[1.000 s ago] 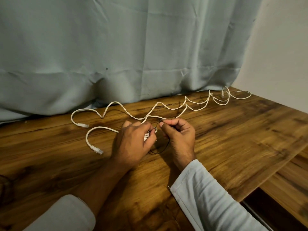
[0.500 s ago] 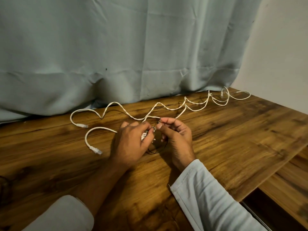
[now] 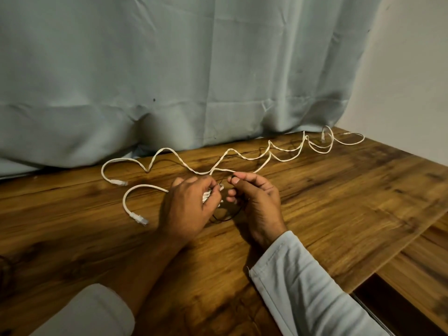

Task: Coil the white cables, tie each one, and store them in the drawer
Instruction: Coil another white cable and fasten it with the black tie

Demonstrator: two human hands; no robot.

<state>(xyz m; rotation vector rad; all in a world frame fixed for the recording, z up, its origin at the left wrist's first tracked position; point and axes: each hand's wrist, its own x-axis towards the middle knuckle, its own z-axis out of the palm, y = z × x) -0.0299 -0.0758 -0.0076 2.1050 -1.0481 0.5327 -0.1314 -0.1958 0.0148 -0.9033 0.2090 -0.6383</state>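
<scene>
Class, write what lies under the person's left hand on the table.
White flat cable loops peek out beneath the left hand; a thin dark tie loop shows beside it. The hand covers the rest of the bundle.

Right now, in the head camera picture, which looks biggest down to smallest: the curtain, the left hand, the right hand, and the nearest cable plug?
Biggest: the curtain.
Next: the left hand and right hand, which look about alike, so I won't rank them.
Smallest: the cable plug.
</scene>
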